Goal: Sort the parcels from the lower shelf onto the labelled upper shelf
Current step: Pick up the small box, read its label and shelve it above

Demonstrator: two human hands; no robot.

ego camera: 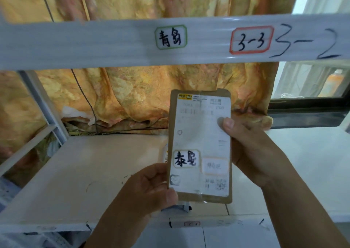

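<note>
A flat brown cardboard parcel (200, 145) stands upright in front of me, its white shipping label and a handwritten sticker facing the camera. My left hand (149, 189) grips its lower left corner, thumb on the front. My right hand (250, 149) holds its right edge, thumb pressed on the label. Above runs the white front rail of the upper shelf (94, 45), carrying a green-framed handwritten label (171, 37), a red-framed "3-3" label (251, 40) and a handwritten "3-2" (306, 43). Below the parcel lies the pale lower shelf board (85, 172).
An orange floral curtain (132, 96) hangs behind the rack. A grey upright post (41, 103) stands at the left. A dark window frame (306, 107) with an orange bottle (334, 83) behind it sits at the right. Another item is partly hidden behind the parcel.
</note>
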